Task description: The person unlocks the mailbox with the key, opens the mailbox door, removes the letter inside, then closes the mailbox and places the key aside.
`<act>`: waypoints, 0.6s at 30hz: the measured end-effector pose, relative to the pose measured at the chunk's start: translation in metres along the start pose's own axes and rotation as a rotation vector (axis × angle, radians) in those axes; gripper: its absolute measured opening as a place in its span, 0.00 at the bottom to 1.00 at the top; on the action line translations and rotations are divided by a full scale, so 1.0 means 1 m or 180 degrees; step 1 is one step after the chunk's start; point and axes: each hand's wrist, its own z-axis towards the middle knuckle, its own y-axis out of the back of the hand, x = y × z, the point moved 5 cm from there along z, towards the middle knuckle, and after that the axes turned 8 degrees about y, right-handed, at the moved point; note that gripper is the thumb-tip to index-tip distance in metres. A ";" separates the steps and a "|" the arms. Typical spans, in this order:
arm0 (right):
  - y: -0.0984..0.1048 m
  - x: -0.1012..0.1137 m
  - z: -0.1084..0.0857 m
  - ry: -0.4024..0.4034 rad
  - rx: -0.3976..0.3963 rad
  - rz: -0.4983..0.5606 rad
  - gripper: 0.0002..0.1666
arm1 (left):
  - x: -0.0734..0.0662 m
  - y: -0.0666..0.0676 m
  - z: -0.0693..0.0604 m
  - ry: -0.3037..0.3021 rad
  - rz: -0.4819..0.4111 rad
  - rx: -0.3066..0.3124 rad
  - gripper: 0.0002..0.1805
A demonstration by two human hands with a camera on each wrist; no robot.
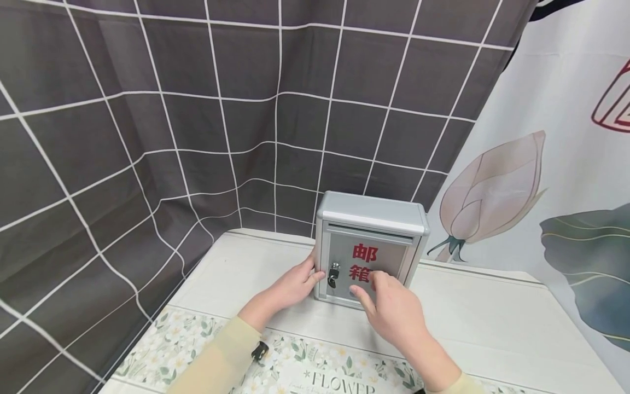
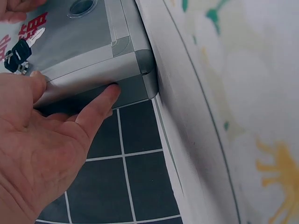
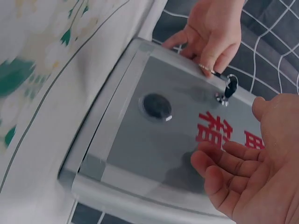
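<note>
A silver metal mailbox [image 1: 372, 210] with red characters on its door [image 1: 394, 262] stands upright on the table. My left hand [image 1: 293, 284] holds its left side, the thumb at the front edge and the fingers along the side panel; some fingertips are hidden in the left wrist view. Close to that thumb, keys [image 1: 332, 280] with a black head hang from the door's lock [image 1: 336, 266]. My right hand [image 1: 396, 306] is in front of the door, its fingers loosely bent and nothing in them. A round window [image 3: 156, 107] sits low on the door.
A pale tablecloth [image 1: 472, 306] with a flowered band and lettering covers the table. Behind the mailbox hangs a dark curtain [image 1: 305, 126] with white grid lines. A white curtain [image 1: 566, 180] with flower prints hangs at the right.
</note>
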 end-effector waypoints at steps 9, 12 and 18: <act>-0.014 0.017 0.013 0.0146 -0.0049 -0.0027 0.25 | 0.003 -0.001 0.001 -0.0022 -0.0005 -0.0008 0.43; -0.020 0.021 0.017 0.0173 -0.0052 0.0010 0.27 | 0.004 -0.001 0.001 -0.0040 0.0007 -0.0002 0.42; -0.031 0.028 0.023 0.0302 -0.0246 0.0066 0.34 | 0.005 -0.002 0.001 -0.0093 0.0038 -0.0020 0.42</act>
